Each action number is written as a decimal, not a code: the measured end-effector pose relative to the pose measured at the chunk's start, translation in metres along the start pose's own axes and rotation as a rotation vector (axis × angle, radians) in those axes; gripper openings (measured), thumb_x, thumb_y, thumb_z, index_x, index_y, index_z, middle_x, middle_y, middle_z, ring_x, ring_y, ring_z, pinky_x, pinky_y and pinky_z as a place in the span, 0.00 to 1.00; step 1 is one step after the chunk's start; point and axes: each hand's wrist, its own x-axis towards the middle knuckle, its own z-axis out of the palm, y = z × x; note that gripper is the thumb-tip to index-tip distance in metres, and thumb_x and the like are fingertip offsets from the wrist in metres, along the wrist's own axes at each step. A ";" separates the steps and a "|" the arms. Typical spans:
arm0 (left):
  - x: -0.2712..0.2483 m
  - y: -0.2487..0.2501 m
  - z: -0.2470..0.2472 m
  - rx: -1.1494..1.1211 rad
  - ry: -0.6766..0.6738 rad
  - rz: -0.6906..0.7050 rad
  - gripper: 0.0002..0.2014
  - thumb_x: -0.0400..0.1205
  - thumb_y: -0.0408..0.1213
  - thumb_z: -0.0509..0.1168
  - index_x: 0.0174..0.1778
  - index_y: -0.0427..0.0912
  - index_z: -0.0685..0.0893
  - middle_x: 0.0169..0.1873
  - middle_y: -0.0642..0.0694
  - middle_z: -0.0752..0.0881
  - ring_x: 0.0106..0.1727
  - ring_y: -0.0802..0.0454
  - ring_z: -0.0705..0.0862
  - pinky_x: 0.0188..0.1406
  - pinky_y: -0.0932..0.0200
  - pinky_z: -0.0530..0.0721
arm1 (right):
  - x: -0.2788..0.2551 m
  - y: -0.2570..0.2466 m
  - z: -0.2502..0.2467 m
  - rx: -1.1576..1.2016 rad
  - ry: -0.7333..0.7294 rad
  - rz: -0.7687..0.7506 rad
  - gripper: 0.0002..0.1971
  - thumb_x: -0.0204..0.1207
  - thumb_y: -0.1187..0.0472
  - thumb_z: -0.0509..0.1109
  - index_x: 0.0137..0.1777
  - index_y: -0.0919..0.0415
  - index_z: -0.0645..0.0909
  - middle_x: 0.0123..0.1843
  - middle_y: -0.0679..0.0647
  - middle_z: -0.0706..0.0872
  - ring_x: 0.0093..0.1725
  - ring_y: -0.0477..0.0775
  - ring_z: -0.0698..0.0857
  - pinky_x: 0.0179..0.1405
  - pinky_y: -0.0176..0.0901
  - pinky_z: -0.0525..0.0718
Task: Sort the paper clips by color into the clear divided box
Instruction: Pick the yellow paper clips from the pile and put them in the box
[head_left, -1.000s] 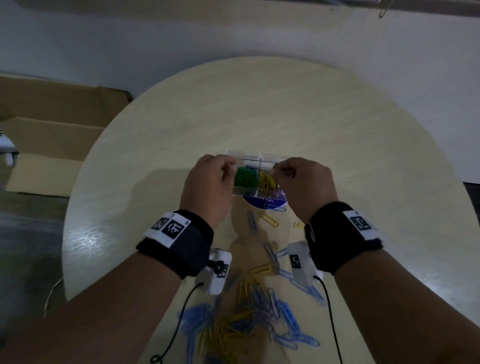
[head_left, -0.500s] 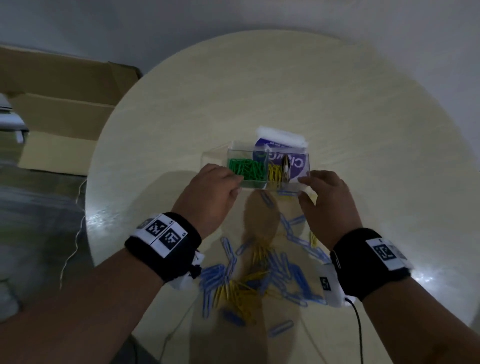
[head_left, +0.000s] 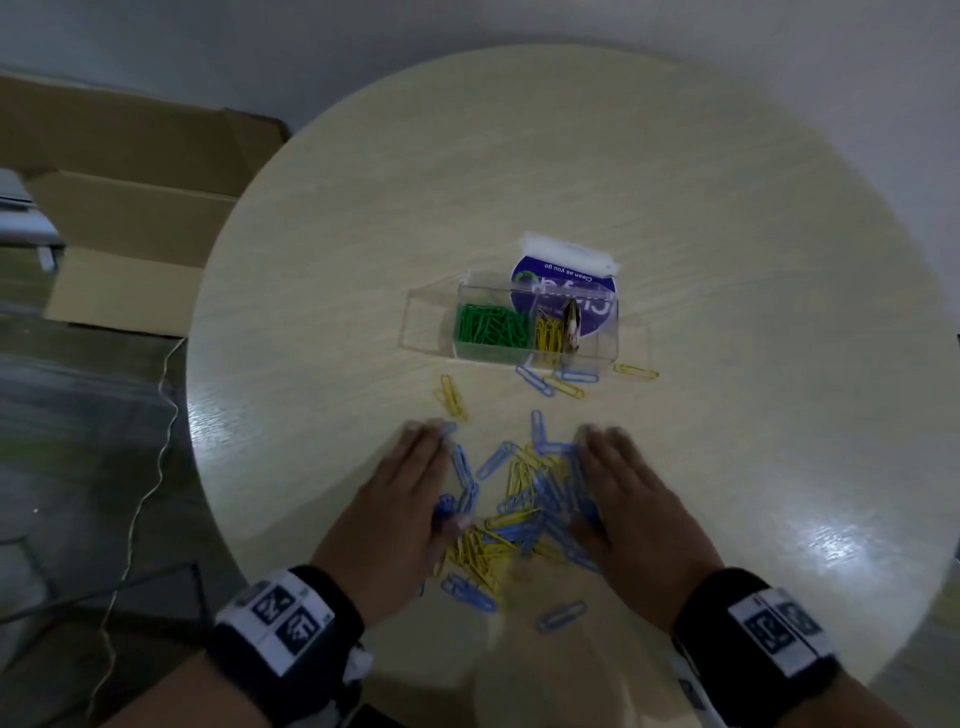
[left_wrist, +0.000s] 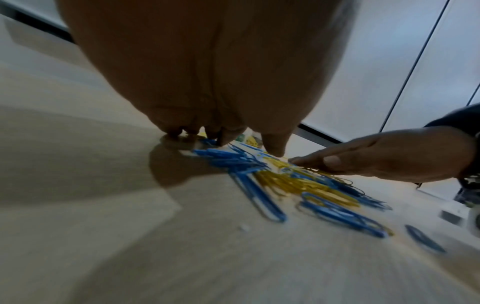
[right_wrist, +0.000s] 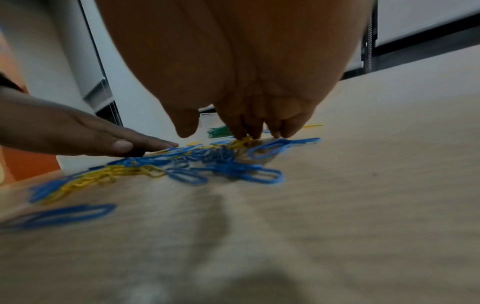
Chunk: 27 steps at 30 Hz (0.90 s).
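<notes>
Beside the clip pile (head_left: 519, 514), left hand (head_left: 410, 499) and right hand (head_left: 623, 499) lie flat, each grip open.

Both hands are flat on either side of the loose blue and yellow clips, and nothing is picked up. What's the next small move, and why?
Probably sweep the left hand and right hand inward, bunching the mixed pile before picking. Both palms flank it with straight fingers, holding nothing, and blue and yellow lie tangled. The divided box holds green and yellow only.

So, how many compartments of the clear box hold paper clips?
2: green clips in one compartment, yellow clips in the one to its right. A dark object beside them may hide more.
</notes>
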 end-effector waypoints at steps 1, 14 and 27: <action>-0.001 0.006 0.000 -0.022 0.004 0.030 0.34 0.86 0.58 0.49 0.84 0.40 0.58 0.86 0.48 0.52 0.86 0.50 0.45 0.84 0.49 0.57 | -0.002 -0.003 -0.002 0.029 0.028 -0.041 0.34 0.78 0.40 0.50 0.81 0.58 0.63 0.83 0.52 0.61 0.84 0.57 0.55 0.81 0.49 0.58; 0.077 0.016 -0.002 0.017 -0.019 0.028 0.30 0.87 0.48 0.49 0.83 0.38 0.58 0.86 0.43 0.52 0.86 0.47 0.47 0.81 0.45 0.61 | 0.058 0.045 -0.040 -0.062 0.294 0.056 0.16 0.65 0.68 0.74 0.54 0.59 0.87 0.48 0.62 0.86 0.43 0.69 0.81 0.50 0.52 0.81; 0.098 0.052 -0.030 0.080 0.091 0.098 0.29 0.77 0.28 0.56 0.78 0.45 0.72 0.78 0.49 0.72 0.74 0.42 0.70 0.63 0.43 0.76 | 0.069 0.019 -0.049 0.137 0.101 0.116 0.13 0.69 0.66 0.66 0.53 0.56 0.84 0.49 0.61 0.82 0.50 0.67 0.83 0.47 0.48 0.77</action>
